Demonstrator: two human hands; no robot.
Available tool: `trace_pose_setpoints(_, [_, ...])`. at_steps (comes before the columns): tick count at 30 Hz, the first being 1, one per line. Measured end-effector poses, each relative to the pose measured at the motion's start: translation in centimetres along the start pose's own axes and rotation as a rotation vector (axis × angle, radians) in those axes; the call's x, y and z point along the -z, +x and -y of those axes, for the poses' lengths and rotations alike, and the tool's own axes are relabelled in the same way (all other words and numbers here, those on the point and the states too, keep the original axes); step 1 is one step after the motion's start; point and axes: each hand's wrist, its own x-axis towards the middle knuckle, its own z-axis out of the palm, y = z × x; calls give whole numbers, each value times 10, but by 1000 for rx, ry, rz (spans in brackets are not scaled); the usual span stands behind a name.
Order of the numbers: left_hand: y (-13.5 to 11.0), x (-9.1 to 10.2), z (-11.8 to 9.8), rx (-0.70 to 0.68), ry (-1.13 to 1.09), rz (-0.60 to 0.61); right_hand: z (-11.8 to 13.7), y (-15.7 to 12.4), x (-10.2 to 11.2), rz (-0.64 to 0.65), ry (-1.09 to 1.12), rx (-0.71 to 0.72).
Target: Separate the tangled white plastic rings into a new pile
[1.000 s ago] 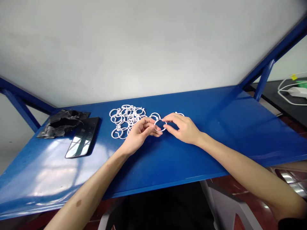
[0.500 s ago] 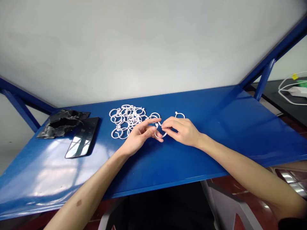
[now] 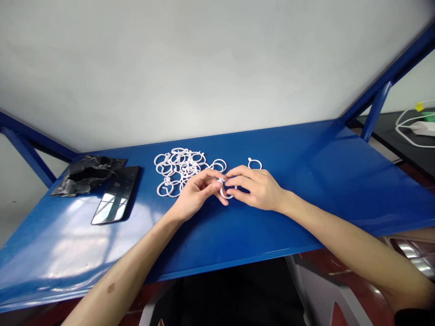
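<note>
Between the thumb and fingers of my left hand is a white plastic curtain ring with a small knob. My right hand closes on the same ring from the right, its fingers slightly parted and partly covering it. The two hands' fingertips meet at the top of the ring, so the knob is mostly hidden. Left of them lies a loose heap of similar white rings, partly behind my left hand. One single ring lies apart, just beyond my right hand.
A black phone and a crumpled black plastic bag lie on the left of the blue table. A pale wall rises behind, with blue frame braces at both sides. White cables lie far right.
My right fingers have spread from a tight pinch and moved slightly left over the ring. The ring has turned a little in my left hand. The heap has not moved.
</note>
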Motion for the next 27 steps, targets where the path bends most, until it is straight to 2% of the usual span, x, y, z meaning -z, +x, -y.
trace_pose_setpoints(7, [2, -2, 1, -16, 32, -92, 2, 0, -4, -15, 12, 54])
trace_pose_setpoints(11, [1, -2, 1, -22, 87, -159, 1, -1, -7, -62, 39, 33])
trace_pose_setpoints(15, [0, -5, 0, -34, 106, -176, 1, -1, -7, -105, 24, 4])
trace_pose_setpoints(21, [1, -9, -4, -48, 103, -177, -2, -2, -8, -151, -3, 62])
trace_pose_setpoints(27, [1, -9, -3, -59, 105, -183, -5, -3, -7, -122, 25, 8])
